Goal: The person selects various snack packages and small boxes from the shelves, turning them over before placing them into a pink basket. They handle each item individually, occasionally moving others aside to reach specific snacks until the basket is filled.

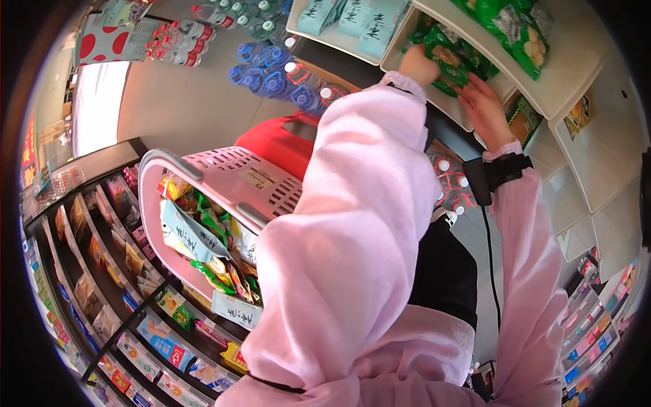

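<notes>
Both of my hands are at a white bin (444, 102) that holds green snack packets (447, 60). My left hand (419, 66) reaches over the bin's left side, at the packets; its fingertips are partly hidden, and what it grips is unclear. My right hand (483, 108) is at the bin's right side with its fingers extended and apart, the fingertips beside a green packet. A pink basket (203, 159) full of snack packets is at the left of my left sleeve, with light blue packets (186, 230) on top.
Light blue packets (352, 20) fill the neighbouring bin. More green packets (512, 34) lie in an upper bin. Blue-capped bottles (271, 81) and a red basket (278, 142) stand on the floor side. Snack shelves (102, 271) run along the lower left.
</notes>
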Demonstrator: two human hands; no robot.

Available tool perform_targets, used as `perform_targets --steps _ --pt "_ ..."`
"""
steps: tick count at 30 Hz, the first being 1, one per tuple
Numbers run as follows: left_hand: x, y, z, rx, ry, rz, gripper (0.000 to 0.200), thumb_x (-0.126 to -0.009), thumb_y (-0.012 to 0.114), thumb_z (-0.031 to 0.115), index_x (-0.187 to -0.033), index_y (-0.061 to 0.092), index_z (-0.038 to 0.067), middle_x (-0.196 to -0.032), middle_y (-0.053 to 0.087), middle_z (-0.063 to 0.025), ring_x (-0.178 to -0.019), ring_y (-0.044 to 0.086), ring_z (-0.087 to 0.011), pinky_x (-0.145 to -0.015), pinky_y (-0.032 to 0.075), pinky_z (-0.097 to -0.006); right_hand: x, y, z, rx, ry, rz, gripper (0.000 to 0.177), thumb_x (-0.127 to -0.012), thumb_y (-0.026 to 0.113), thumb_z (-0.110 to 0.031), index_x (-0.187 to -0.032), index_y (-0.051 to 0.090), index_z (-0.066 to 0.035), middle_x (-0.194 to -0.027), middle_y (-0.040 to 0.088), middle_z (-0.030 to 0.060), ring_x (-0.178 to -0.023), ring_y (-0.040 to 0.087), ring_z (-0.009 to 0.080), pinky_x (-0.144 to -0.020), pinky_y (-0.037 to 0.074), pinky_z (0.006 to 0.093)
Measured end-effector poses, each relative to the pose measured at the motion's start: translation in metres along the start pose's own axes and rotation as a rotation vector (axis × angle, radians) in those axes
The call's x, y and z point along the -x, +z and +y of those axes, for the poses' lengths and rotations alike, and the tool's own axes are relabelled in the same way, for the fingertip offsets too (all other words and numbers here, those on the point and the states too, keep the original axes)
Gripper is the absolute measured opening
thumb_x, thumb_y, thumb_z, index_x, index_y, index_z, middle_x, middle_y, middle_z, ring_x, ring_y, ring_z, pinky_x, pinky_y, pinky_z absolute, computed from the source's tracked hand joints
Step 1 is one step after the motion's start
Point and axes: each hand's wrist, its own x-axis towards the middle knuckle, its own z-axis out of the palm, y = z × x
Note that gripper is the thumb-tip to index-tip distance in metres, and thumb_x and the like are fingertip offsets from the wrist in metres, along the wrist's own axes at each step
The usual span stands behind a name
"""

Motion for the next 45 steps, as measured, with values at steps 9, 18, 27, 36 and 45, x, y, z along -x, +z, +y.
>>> perform_targets --steps 9,18,27,36,45 --pt "0.095 -0.028 0.117 -0.02 -0.049 -0.008 0.036 -0.069 0.051 0.008 -0.103 0.054 -0.004 -0.095 0.058 -0.0224 -0.09 0.056 -0.0342 -0.08 0.044 -0.0391 0.102 0.038 -0.007 -0.046 0.018 -0.167 0.036 -0.083 0.053 -0.012 -0.117 0.044 -0.002 -0.103 0.053 0.0044 -0.091 0.05 0.0132 -0.081 0.04 0.0264" --pt "0.326 -0.136 0.167 0.2 -0.013 -0.204 0.024 -0.083 0.047 0.0 -0.107 0.05 0.0 -0.095 0.057 -0.0096 -0.086 0.057 -0.0173 -0.073 0.045 -0.0265 0.26 0.087 -0.022 0.23 0.195 -0.406 0.018 -0.085 0.049 -0.005 -0.102 0.051 0.0 -0.095 0.057 0.0058 -0.085 0.055 0.0124 -0.075 0.045 0.0247" --pt "0.439 -0.269 0.2 0.326 -0.315 0.226 0.025 -0.085 0.044 -0.001 -0.109 0.048 -0.001 -0.097 0.055 -0.007 -0.09 0.053 -0.0144 -0.081 0.041 -0.0266 0.284 0.237 -0.044 0.559 -0.143 -0.809 0.026 -0.079 0.057 -0.006 -0.104 0.051 0.0 -0.091 0.057 0.0116 -0.081 0.058 0.0208 -0.071 0.045 0.028" --pt "0.437 -0.286 0.118 0.133 -0.36 0.596 0.053 -0.079 0.048 -0.001 -0.128 0.027 -0.003 -0.124 0.039 -0.0152 -0.113 0.041 -0.0232 -0.091 0.037 -0.0308 0.271 0.338 0.031 1.047 -0.587 -0.68 0.043 -0.071 0.059 -0.009 -0.107 0.043 0.007 -0.094 0.05 0.0207 -0.088 0.051 0.035 -0.077 0.042 0.0386" --pt "0.434 -0.289 0.125 0.433 -0.395 0.719 0.042 -0.083 0.049 0.003 -0.121 0.036 -0.006 -0.106 0.05 -0.0103 -0.091 0.051 -0.014 -0.077 0.044 -0.024 0.272 0.331 0.038 0.981 -0.562 -0.621 0.042 -0.073 0.059 -0.009 -0.11 0.043 0.003 -0.097 0.052 0.0169 -0.079 0.055 0.0287 -0.069 0.045 0.0348"
